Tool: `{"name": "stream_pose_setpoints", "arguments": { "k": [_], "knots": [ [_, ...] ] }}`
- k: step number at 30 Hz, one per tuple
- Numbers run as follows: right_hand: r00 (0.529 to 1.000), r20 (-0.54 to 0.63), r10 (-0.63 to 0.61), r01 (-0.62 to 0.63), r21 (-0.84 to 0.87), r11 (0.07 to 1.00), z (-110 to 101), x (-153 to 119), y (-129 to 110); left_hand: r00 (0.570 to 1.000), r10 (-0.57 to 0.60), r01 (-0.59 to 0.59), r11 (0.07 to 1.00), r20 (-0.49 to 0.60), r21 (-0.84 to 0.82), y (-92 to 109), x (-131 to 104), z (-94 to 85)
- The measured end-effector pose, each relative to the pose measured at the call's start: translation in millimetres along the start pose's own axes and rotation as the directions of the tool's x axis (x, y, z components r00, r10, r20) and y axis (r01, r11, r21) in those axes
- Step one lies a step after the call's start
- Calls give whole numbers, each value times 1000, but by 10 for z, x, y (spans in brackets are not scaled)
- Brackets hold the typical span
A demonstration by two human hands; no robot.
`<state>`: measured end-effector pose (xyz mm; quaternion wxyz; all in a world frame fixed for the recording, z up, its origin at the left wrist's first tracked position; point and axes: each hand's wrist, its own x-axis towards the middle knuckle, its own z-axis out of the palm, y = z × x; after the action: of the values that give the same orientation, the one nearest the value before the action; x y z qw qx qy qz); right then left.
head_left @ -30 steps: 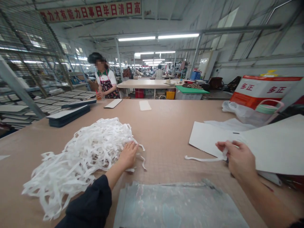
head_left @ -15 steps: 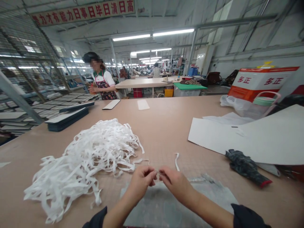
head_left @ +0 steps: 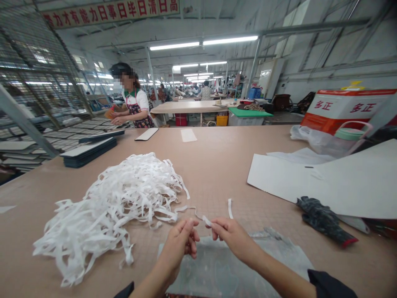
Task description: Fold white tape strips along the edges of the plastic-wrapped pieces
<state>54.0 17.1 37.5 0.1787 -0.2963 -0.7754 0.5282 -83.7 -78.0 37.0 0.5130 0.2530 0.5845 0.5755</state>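
Observation:
A large tangled pile of white strips [head_left: 124, 194] lies on the brown table to the left. My right hand [head_left: 232, 236] pinches the end of a thin white strip [head_left: 206, 220] between thumb and fingers; the strip trails left to the pile. Just left of it, my left hand [head_left: 182, 240] has its fingers curled with thumb and fingertip together, and whatever may be between them is too small to make out. Under both hands is a translucent plastic sheet [head_left: 217, 269]. One short white strip [head_left: 230, 208] lies beyond my right hand.
White board sheets [head_left: 335, 186] and a dark glove with a red cuff [head_left: 325, 221] lie at the right. Behind them stand a plastic bag and a red-white box [head_left: 347, 109]. Stacked panels [head_left: 89, 153] sit back left, near a person [head_left: 136, 103] across the table.
My hands have moved apart, the left one lower. A white strip now shows at my right fingertips. The person across the table has reached an arm forward.

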Motion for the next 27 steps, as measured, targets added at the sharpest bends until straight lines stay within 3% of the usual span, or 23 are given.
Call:
{"name": "stream_pose_setpoints", "arguments": {
  "k": [4,8,10,12,14,16,18,20,23,27],
  "knots": [
    [981,-8,-192,180,-306,935,74,-30,53,995,-83,88,992,50,-92,-19,-8,20],
    [858,89,-506,430,-663,613,138,-102,116,996,-84,85,992,12,-92,-26,-6,33],
    [800,159,-579,483,-743,464,160,-144,132,997,-75,74,996,-18,-50,-50,-2,21],
    [774,203,-600,507,-766,395,185,-177,144,997,-74,73,997,-29,-20,-94,10,-4],
    [790,200,-579,504,-750,428,211,-192,157,996,-79,79,997,-28,-2,-146,27,-36],
    [864,135,-486,441,-668,599,220,-176,169,997,-71,70,998,-37,-6,-184,46,-68],
    [960,65,-273,269,-491,829,180,-128,177,997,-55,53,998,-63,-21,-191,58,-101],
    [997,64,-45,63,-296,953,65,-62,187,994,-41,36,998,-102,-46,-164,65,-141],
    [997,56,47,-33,-229,973,-248,15,210,983,-9,-5,997,-182,-81,-87,71,-240],
    [989,-113,-93,37,-418,908,-772,-38,221,952,12,-49,992,-305,-113,-36,83,-450]
  ]
}}
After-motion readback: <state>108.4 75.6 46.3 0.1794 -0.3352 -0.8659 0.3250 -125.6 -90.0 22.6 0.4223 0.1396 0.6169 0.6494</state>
